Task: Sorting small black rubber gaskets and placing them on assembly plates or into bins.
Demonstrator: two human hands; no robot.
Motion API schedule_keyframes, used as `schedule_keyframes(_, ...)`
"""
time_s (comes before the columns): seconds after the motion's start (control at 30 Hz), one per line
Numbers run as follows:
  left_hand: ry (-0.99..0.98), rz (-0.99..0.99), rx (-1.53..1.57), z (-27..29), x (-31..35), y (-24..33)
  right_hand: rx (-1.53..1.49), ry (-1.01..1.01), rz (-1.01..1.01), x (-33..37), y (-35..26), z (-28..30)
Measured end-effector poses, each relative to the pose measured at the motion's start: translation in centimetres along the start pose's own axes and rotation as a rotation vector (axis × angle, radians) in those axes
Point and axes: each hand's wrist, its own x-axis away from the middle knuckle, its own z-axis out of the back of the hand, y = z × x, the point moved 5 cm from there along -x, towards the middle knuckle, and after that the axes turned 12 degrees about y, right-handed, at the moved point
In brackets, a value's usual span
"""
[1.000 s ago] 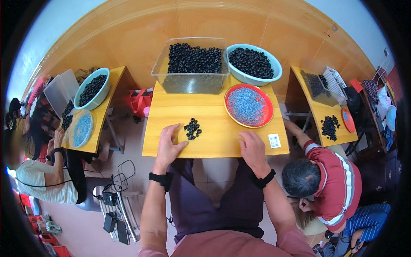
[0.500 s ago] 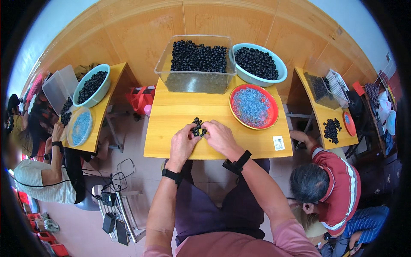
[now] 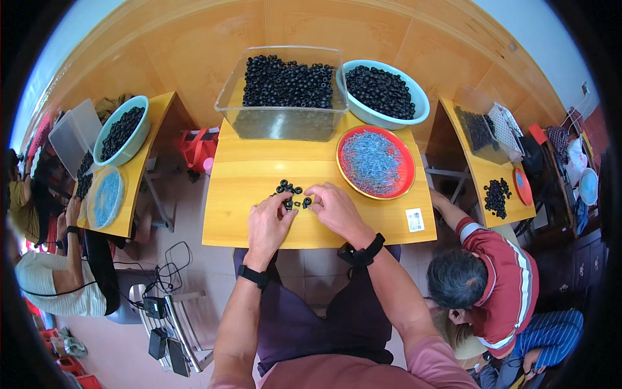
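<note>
Several small black rings [image 3: 284, 186] lie loosely grouped on the yellow wooden table [image 3: 259, 162], near its front edge. My left hand [image 3: 269, 225] is at their left side, its thumb and fingertips closed around a black ring [image 3: 288, 204]. Across from it, my right hand [image 3: 335, 209] pinches another black ring [image 3: 307, 202] between thumb and forefinger. The fingertips partly cover both rings. A short gap separates the two hands.
At the back stand a clear plastic bin [image 3: 285, 123] and a pale blue basin [image 3: 421, 107], both filled with black rings. A red plate [image 3: 409, 170] holds fine blue-grey pieces. Co-workers sit at side tables: one in a white top [image 3: 48, 285], another in a red shirt [image 3: 512, 275].
My hands have moved slightly apart, and the black rings between them are more spread out and visible. The whole view has shifted a little.
</note>
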Motion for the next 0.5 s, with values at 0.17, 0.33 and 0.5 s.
schedule_keyframes(0.17,-0.017,-0.079,-0.036,0.0,0.4,0.8,-0.014,0.011,-0.029,0.6,0.0,-0.5)
schedule_keyframes(0.33,-0.024,-0.139,-0.112,-0.5,0.1,2.1,-0.018,0.053,-0.046,1.0,0.3,-0.4)
schedule_keyframes(0.5,-0.031,-0.177,0.087,-1.9,0.5,2.5,-0.457,0.199,-0.134,2.4,1.7,-0.7)
